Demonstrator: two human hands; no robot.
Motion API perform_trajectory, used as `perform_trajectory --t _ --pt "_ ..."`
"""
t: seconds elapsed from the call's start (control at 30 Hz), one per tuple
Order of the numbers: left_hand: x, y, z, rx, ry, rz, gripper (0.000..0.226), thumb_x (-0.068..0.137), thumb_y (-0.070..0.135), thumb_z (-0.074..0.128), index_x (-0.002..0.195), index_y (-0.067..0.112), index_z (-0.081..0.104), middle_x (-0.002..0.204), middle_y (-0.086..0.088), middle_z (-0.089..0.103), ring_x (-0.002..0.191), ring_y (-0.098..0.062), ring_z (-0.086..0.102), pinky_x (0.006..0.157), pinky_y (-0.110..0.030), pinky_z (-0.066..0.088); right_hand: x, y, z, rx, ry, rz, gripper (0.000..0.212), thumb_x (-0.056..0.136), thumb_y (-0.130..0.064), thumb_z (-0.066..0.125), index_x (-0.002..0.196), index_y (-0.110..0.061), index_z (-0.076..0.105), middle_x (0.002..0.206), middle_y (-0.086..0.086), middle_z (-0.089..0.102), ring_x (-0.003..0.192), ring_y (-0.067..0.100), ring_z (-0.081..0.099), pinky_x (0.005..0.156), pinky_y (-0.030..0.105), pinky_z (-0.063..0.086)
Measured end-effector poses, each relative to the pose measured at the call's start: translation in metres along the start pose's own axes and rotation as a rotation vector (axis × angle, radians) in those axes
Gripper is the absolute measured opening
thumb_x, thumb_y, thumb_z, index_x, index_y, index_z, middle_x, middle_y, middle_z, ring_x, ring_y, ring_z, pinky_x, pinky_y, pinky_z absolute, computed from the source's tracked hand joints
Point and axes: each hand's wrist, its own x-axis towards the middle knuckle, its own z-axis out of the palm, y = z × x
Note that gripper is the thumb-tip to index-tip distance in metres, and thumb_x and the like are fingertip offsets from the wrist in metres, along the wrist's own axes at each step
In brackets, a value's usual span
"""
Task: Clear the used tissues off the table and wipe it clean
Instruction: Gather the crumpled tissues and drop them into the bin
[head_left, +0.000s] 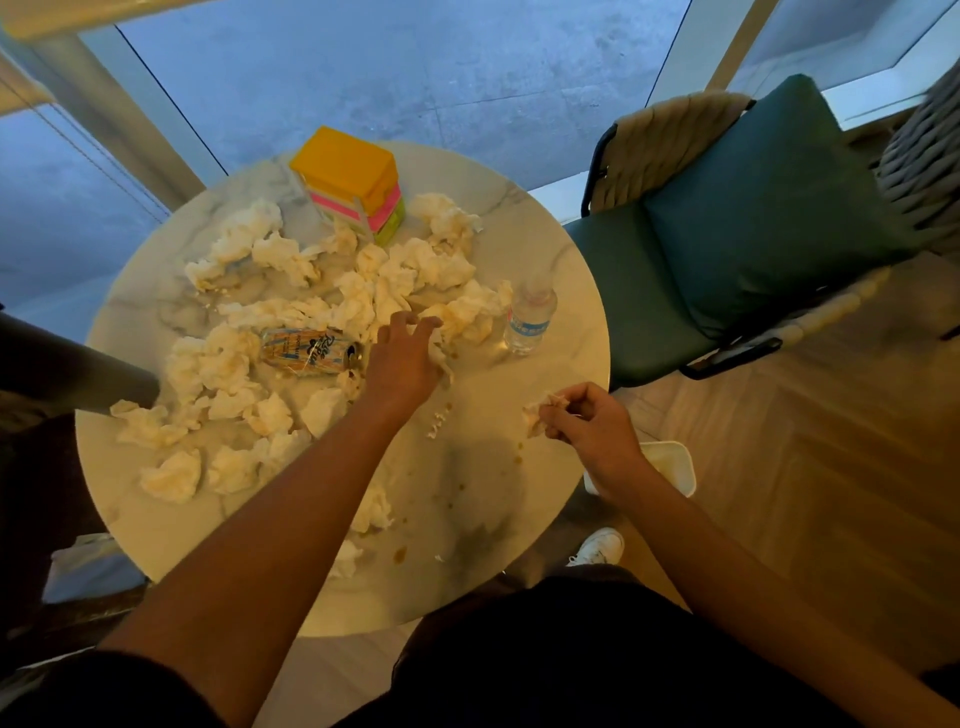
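Several crumpled, stained white tissues (280, 322) lie scattered over the round marble table (498, 499). My left hand (402, 358) reaches across the table's middle, its fingers curling over a tissue (440, 354) beside a tipped-over drink can (311, 351). Near the table's right edge, my right hand (592, 421) pinches a small crumpled tissue (535, 415) just above the surface. Brown drips and small paper crumbs (439, 418) mark the near part of the table.
A clear water bottle (530, 319) stands at the right of the table. A yellow, pink and green box (353, 182) sits at the far side. A white bin (670, 462) is on the floor under my right hand. A green cushioned chair (737, 249) stands to the right.
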Motion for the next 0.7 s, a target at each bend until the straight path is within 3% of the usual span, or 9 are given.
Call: perform_trajectory --t 0.2,0.27,0.4,0.47,0.57,0.7 --pt "0.003 -0.018 0.005 -0.073 0.132 0.113 0.039 0.085 0.036 0.057 0.114 0.010 0.065 0.107 -0.015 0.060 0.095 -0.040 0.059 0.077 -0.047 0.051 -0.001 0.005 -0.021 0.012 0.059 0.022 0.013 0.089 -0.004 0.074 0.091 -0.012 0.063 0.088 0.011 0.070 0.080 0.021 0.066 0.074 0.031 0.058" --pt "-0.008 -0.019 0.002 -0.103 0.242 0.129 0.037 0.087 0.042 0.056 0.110 0.014 0.066 0.103 -0.011 0.060 0.094 -0.035 0.059 0.077 -0.044 0.051 0.000 0.006 -0.025 0.049 0.082 0.046 0.015 0.089 -0.003 0.075 0.089 -0.013 0.063 0.084 0.009 0.069 0.077 0.021 0.065 0.074 0.033 0.057" --pt "-0.045 -0.010 -0.002 -0.197 0.399 0.168 0.029 0.086 0.036 0.071 0.104 0.014 0.067 0.106 -0.010 0.057 0.103 -0.032 0.054 0.089 -0.040 0.041 -0.005 0.003 -0.033 0.123 0.103 0.057 0.012 0.089 -0.002 0.073 0.095 -0.007 0.063 0.086 0.010 0.070 0.072 0.018 0.064 0.068 0.028 0.058" --pt "-0.067 0.002 -0.003 -0.361 0.358 0.176 0.023 0.086 0.026 0.076 0.102 0.013 0.064 0.109 -0.004 0.060 0.105 -0.023 0.056 0.090 -0.033 0.042 -0.009 0.001 -0.037 0.170 0.104 0.071 0.012 0.090 0.000 0.071 0.098 -0.004 0.062 0.086 0.010 0.070 0.071 0.016 0.064 0.065 0.025 0.058" --pt "-0.100 0.029 -0.006 -0.658 0.201 0.039 0.019 0.089 0.024 0.076 0.100 0.021 0.061 0.100 0.015 0.065 0.089 0.001 0.062 0.079 -0.027 0.054 -0.014 0.001 -0.044 0.226 0.107 0.117 0.012 0.091 -0.002 0.070 0.099 -0.008 0.063 0.091 0.009 0.071 0.076 0.018 0.066 0.064 0.025 0.058" --pt "-0.124 0.068 0.006 -0.851 0.075 -0.057 0.017 0.092 0.026 0.073 0.104 0.026 0.061 0.095 0.011 0.069 0.083 -0.003 0.069 0.072 -0.030 0.061 -0.022 0.005 -0.059 0.274 0.110 0.153 0.013 0.094 -0.004 0.069 0.105 -0.007 0.063 0.101 0.012 0.073 0.085 0.023 0.070 0.066 0.028 0.059"
